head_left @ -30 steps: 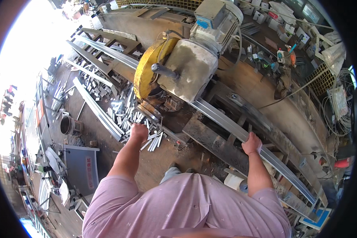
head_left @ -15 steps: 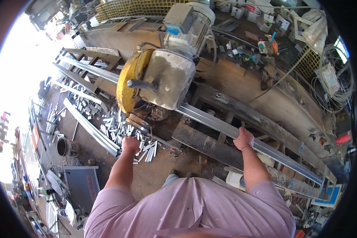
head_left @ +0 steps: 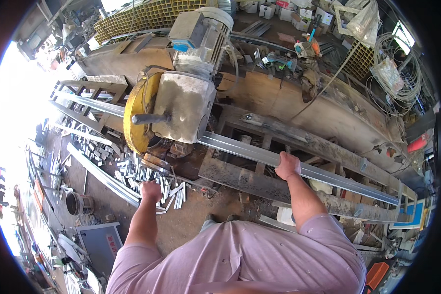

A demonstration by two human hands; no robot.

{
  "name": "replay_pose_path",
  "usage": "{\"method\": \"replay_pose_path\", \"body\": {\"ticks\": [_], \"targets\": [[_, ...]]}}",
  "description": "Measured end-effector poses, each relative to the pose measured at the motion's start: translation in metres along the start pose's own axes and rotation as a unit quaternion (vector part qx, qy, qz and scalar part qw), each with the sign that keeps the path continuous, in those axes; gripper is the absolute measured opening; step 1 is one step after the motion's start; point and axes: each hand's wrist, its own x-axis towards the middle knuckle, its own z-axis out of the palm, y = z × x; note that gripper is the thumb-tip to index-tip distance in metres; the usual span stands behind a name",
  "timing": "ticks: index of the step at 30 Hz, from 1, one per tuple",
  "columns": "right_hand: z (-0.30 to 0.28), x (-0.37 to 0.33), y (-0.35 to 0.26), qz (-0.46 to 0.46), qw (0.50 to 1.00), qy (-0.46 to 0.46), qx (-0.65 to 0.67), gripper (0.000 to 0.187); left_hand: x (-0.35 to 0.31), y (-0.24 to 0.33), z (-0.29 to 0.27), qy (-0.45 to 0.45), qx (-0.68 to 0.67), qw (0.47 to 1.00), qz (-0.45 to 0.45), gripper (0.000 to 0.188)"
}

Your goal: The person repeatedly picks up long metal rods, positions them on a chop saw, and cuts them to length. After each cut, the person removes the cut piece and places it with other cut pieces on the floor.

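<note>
My right hand (head_left: 288, 165) is closed around long silver metal profiles (head_left: 343, 184) lying lengthwise along a dark steel frame (head_left: 230, 169). To its left the profiles pass under a cut-off saw with a yellow blade guard (head_left: 136, 117), a grey motor (head_left: 201, 49) and a bar handle (head_left: 151, 118); they come out again on the far side. My left hand (head_left: 151, 191) is a closed fist, low in front of the saw and above a heap of short cut-offs (head_left: 132, 171). Whatever it may grip is hidden by the fingers.
Longer pale strips (head_left: 103, 176) lie on the floor at the left, by a dark bucket (head_left: 76, 202). A grey panel (head_left: 100, 245) is nearer me. Behind the saw runs a wide rusty beam (head_left: 274, 100). Coiled wire (head_left: 397, 81) hangs at the far right.
The whole view has turned a little, so the saw appears farther left and lower. My right hand keeps its grip on the profiles; the left remains a fist near the cut-offs.
</note>
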Motion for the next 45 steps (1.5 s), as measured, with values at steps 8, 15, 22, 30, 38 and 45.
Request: {"method": "replay_pose_path", "body": {"ticks": [8,15,22,30,38,45], "targets": [[-0.005,-0.002,-0.003,0.001,1.0,0.002,0.003,0.044,0.002,0.0,0.0,-0.015,0.022,1.0,-0.001,0.029],[-0.009,-0.003,-0.005,0.002,1.0,0.005,0.004,0.042,-0.001,0.001,-0.007,-0.018,0.023,1.0,-0.006,0.029],[-0.007,-0.001,-0.003,0.012,1.0,-0.011,0.004,0.044,-0.005,0.002,-0.016,-0.034,0.019,0.999,-0.004,0.029],[-0.01,0.001,-0.003,0.013,0.999,-0.033,-0.011,0.049,0.005,0.0,0.0,-0.041,0.029,0.999,-0.005,0.032],[-0.016,-0.001,-0.003,0.01,0.999,-0.039,-0.007,0.049,-0.004,0.002,-0.023,-0.059,-0.001,0.998,-0.002,0.029],[-0.022,0.003,-0.011,0.021,0.998,-0.06,-0.02,0.049,-0.003,-0.002,-0.011,-0.035,-0.016,0.999,0.008,0.029]]}}
